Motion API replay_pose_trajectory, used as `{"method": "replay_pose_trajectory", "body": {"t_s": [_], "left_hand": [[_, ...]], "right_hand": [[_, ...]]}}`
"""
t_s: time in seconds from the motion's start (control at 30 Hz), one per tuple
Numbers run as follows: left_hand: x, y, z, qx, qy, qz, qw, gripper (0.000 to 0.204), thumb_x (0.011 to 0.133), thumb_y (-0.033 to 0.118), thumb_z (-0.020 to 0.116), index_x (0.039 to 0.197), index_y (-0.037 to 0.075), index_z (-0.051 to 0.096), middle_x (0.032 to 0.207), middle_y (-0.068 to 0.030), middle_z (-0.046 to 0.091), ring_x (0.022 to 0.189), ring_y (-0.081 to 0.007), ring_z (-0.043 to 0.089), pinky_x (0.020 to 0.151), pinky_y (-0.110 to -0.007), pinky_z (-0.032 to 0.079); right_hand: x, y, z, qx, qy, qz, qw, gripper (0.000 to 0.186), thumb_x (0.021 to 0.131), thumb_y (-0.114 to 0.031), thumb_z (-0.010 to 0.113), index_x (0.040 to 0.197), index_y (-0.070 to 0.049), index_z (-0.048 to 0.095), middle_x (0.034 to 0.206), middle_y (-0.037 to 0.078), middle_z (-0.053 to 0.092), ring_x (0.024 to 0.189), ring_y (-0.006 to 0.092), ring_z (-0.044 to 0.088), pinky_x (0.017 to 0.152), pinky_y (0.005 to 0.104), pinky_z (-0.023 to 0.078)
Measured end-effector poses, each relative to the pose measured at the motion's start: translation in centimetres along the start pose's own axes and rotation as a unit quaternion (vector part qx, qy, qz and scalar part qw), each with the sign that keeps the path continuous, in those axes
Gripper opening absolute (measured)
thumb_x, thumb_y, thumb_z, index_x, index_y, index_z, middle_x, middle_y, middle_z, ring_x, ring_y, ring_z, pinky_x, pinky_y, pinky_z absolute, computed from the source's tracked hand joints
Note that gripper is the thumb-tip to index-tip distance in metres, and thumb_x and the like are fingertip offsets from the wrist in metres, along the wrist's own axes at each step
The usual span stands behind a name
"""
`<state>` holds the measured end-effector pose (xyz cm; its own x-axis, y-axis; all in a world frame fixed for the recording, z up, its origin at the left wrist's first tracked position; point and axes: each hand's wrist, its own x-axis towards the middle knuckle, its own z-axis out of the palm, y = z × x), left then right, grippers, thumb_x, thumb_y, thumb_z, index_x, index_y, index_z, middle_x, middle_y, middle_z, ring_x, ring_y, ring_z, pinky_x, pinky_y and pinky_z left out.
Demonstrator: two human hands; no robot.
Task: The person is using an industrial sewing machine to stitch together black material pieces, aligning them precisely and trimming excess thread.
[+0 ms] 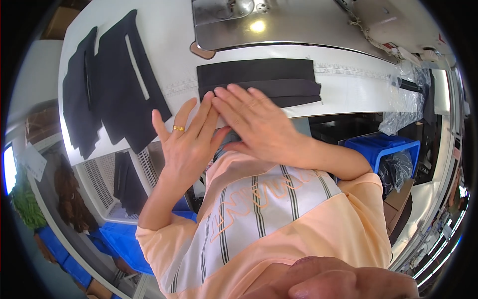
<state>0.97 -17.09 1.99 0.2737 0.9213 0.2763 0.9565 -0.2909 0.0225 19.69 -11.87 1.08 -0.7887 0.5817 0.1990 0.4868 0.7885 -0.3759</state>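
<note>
A black rectangular fabric piece lies on the white table, with a narrower dark fabric strip along its near side. My right hand rests flat at the left part of that strip, fingers stretched out and together. Beside it, my left hand has its fingers spread, a gold ring on one. Its fingertips meet those of my right hand at the fabric's near left corner. Neither hand grips anything. The fabric under the fingers is hidden.
Dark cut fabric panels with long slits lie at the table's left. Beyond the fabric is a shiny metal machine bed. Clear plastic wrap hangs at the right edge, above a blue crate. A white basket stands below left.
</note>
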Motion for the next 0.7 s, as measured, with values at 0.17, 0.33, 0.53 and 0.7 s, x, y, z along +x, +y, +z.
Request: {"method": "replay_pose_trajectory", "body": {"t_s": [0.17, 0.33, 0.53, 0.7], "left_hand": [[-1.4, 0.4, 0.3, 0.022, -0.024, -0.015, 0.999, 0.053, 0.081, 0.039, 0.070, 0.126, 0.013, 0.061, 0.135, 0.0056, 0.056, 0.120, -0.0186, 0.050, 0.110, -0.061, 0.001], [-0.9, 1.4, 0.5, 0.080, -0.020, -0.034, 0.996, 0.048, 0.083, 0.038, 0.068, 0.124, 0.014, 0.063, 0.125, 0.0036, 0.059, 0.122, -0.0218, 0.049, 0.110, -0.062, -0.004], [3.1, 2.8, 1.3, 0.113, 0.017, -0.076, 0.991, 0.049, 0.086, 0.048, 0.063, 0.120, 0.012, 0.065, 0.123, 0.0038, 0.061, 0.126, -0.0239, 0.048, 0.110, -0.060, -0.008], [5.2, 1.5, 2.6, 0.103, 0.028, -0.057, 0.993, 0.050, 0.084, 0.042, 0.067, 0.123, 0.011, 0.063, 0.132, 0.0041, 0.058, 0.135, -0.0271, 0.041, 0.110, -0.063, 0.001]], "right_hand": [[-5.3, 3.8, -1.9, -0.075, 0.003, 0.049, 0.996, 0.086, 0.072, -0.044, 0.071, 0.142, -0.005, 0.040, 0.151, 0.010, 0.035, 0.140, 0.0256, 0.031, 0.114, 0.0425, 0.025], [-9.0, 7.8, -3.4, -0.160, 0.138, 0.003, 0.977, 0.047, 0.075, -0.023, 0.071, 0.118, -0.007, 0.062, 0.130, 0.009, 0.058, 0.125, 0.0255, 0.051, 0.110, 0.0444, 0.030], [-9.4, 5.0, -2.3, -0.016, 0.184, -0.101, 0.978, 0.015, 0.073, -0.016, 0.074, 0.085, -0.009, 0.067, 0.104, 0.005, 0.064, 0.115, 0.0268, 0.056, 0.103, 0.0442, 0.038], [-13.9, 10.5, -11.2, -0.202, 0.179, 0.121, 0.955, 0.015, 0.077, -0.012, 0.069, 0.091, -0.005, 0.066, 0.092, 0.009, 0.066, 0.083, 0.0280, 0.064, 0.072, 0.0376, 0.053]]}}
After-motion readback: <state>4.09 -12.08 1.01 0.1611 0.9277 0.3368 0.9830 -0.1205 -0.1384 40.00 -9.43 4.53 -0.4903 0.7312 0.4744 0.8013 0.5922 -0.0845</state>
